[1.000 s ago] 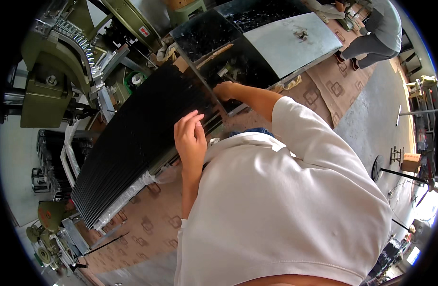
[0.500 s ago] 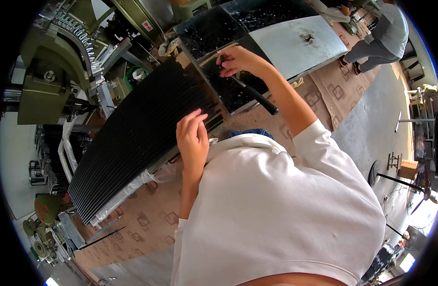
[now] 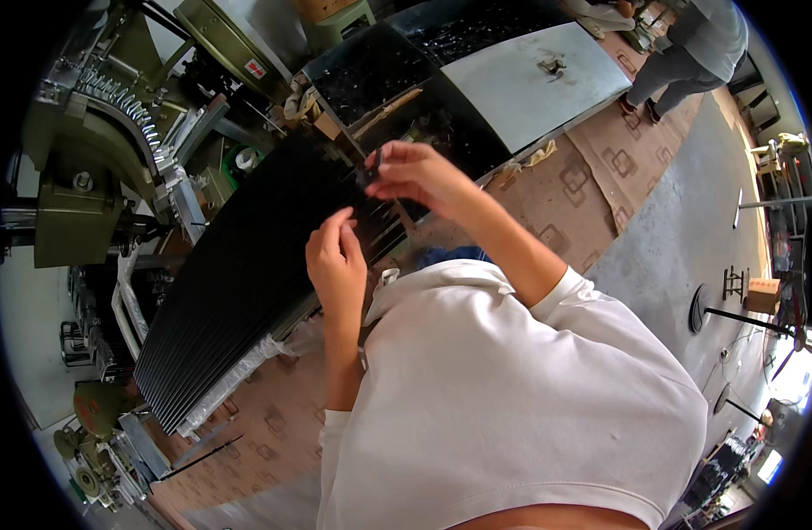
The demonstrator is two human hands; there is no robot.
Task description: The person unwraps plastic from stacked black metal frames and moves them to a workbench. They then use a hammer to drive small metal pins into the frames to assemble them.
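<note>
Right hand swung back off the black compartmented bench, pinching a small black piece just ahead-right of my half-curled left hand (can't tell if gripping). Piece now reaches the long black ridged strips stacked left of it.

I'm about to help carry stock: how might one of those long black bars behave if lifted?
The long black bars look slender for their length, so one lifted by an end might flex or swing. Packed closely side by side, one could drag on its neighbours.
</note>
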